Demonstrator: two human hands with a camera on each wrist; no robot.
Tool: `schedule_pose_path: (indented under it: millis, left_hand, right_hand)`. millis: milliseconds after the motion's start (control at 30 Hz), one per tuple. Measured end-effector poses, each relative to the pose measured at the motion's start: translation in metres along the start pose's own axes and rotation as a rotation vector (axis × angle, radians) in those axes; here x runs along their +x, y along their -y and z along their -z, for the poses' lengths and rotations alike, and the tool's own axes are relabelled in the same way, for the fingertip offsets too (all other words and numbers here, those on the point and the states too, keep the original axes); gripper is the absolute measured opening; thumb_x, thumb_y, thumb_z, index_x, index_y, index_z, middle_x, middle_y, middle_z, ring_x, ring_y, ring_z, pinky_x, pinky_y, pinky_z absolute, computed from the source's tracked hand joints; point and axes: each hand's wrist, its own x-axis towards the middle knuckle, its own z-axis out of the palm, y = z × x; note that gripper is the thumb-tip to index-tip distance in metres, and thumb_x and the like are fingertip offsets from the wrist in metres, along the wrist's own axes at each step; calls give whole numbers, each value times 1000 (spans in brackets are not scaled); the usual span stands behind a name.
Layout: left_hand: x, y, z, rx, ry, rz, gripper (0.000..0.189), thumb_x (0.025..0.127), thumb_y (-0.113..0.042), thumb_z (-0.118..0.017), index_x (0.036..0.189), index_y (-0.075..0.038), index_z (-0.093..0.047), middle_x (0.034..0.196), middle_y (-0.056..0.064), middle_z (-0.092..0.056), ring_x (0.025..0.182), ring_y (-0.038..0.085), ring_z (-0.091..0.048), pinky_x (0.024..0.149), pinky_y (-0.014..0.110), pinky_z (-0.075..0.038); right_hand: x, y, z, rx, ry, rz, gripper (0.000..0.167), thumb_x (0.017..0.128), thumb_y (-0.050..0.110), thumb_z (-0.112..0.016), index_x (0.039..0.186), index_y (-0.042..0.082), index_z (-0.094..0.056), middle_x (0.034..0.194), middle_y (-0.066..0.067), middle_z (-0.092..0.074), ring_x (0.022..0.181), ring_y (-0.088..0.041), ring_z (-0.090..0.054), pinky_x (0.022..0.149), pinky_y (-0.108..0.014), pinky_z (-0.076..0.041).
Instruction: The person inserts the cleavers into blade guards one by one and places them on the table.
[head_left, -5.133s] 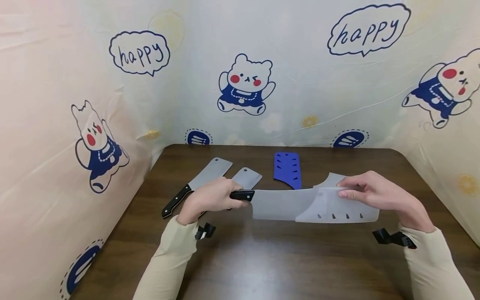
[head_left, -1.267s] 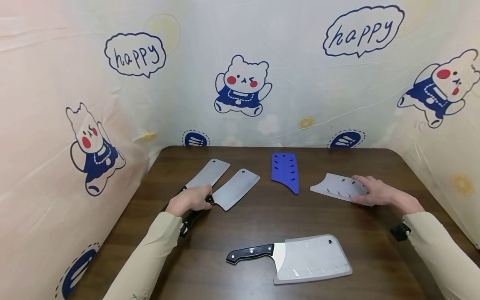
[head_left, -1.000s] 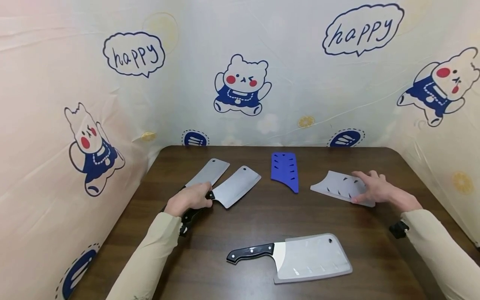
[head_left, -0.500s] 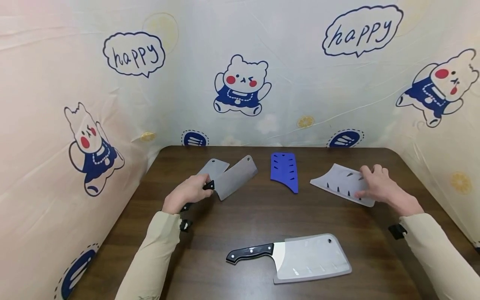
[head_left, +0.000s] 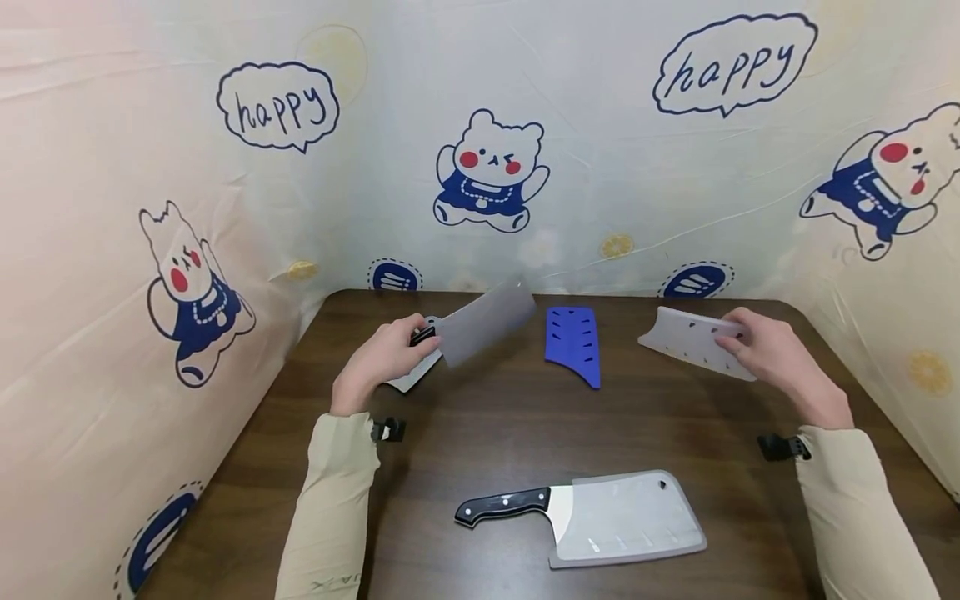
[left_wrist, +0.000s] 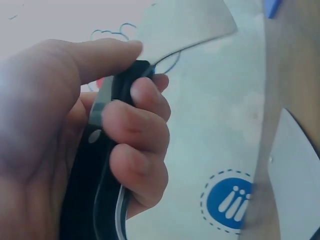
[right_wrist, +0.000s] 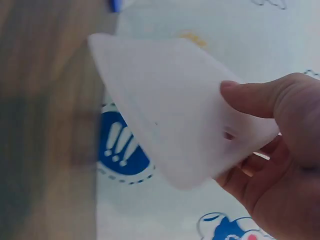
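Note:
My left hand (head_left: 381, 360) grips a cleaver (head_left: 487, 325) by its black riveted handle, the blade lifted off the table and pointing right. In the left wrist view, several fingers curl round the handle (left_wrist: 87, 185) while the thumb lies along its top. My right hand (head_left: 787, 358) pinches a white perforated blade guard (head_left: 684, 337), also raised above the table. The thumb presses on one face of that guard in the right wrist view. Cleaver and guard are apart. Beneath the left hand lies a second cleaver (head_left: 408, 379), mostly hidden.
A blue blade guard (head_left: 572, 343) lies at the back middle of the brown table (head_left: 465, 433). Nearer the front rests a cleaver with a black handle (head_left: 502, 503), its blade inside a translucent guard (head_left: 630, 517). Patterned cloth (head_left: 480, 258) surrounds the table's back and sides.
The large cleaver, earlier held in both hands with its guard, now lies sheathed in front. Both hands have since taken hold of another cleaver and the white guard and raised them from the table.

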Motion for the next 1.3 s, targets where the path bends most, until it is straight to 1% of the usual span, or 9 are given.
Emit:
schedule_pose_path:
  millis: [233,333,433,500,633,767,900,1100,1300]
  left_hand:
    - [-8,-8,8,-65,-20,-41,32,100,-43,-52,93,-12,-56,72,5,-48,60,19,-48,56,30,-39]
    - [-11,-13,11,-68,-20,-75,33,100,-44,-52,92,-12,-55,71,4,-48,59,18,-48,56,30,-39]
    - [-14,-19,14,-76,-29,-98,33,100,-45,-51,91,-13,-55,70,4,-50,59,19,-49,56,31,-40]
    - [-17,-23,16,-83,-39,-105,33,100,-45,-51,91,-13,-56,69,4,-50,59,19,-49,56,31,-40]
    - [-20,-24,17,-94,-59,-107,33,100,-45,-51,96,-14,-59,70,4,-49,60,19,-49,56,31,-40]
    - [-23,-24,15,-137,-86,-101,36,100,-49,-49,100,-14,-60,69,5,-48,58,20,-47,52,30,-39]
    - [-24,-24,13,-186,-105,-110,40,99,-53,-48,99,-15,-60,70,5,-50,57,21,-47,51,29,-38]
    - [-23,-28,11,-232,-77,-126,45,98,-56,-47,99,-13,-61,72,7,-53,60,22,-50,51,30,-41]
    - [-23,-37,8,-168,-100,-181,38,100,-51,-47,99,-16,-61,75,4,-54,69,19,-51,58,31,-40]
  right_hand:
    - [-8,25,16,96,-216,26,37,99,27,-58,126,2,-54,117,-32,-62,90,-45,-62,67,-52,-51]
    - [-12,33,21,194,-295,20,39,102,31,-49,132,5,-51,128,-29,-57,102,-43,-58,78,-47,-47]
    - [-13,40,24,321,-377,17,38,104,30,-43,135,8,-50,138,-23,-52,119,-31,-50,93,-36,-40]
    - [-13,44,24,394,-422,24,38,105,29,-42,134,9,-52,142,-18,-50,127,-16,-45,104,-29,-34]
    - [-15,48,24,480,-496,52,34,103,25,-46,130,7,-58,132,2,-57,116,2,-43,98,-17,-30]
    - [-17,54,22,541,-530,69,30,102,21,-50,126,6,-61,103,21,-56,93,-2,-43,78,-19,-29]
    - [-17,64,19,635,-525,69,28,101,18,-53,124,7,-62,84,16,-48,85,-7,-38,72,-24,-24]
    - [-22,80,18,748,-497,65,29,101,18,-52,126,8,-62,115,17,-55,112,-9,-40,81,-20,-30]
    - [-26,88,17,840,-513,115,27,100,12,-53,123,4,-63,118,11,-58,108,-12,-43,75,-20,-34]
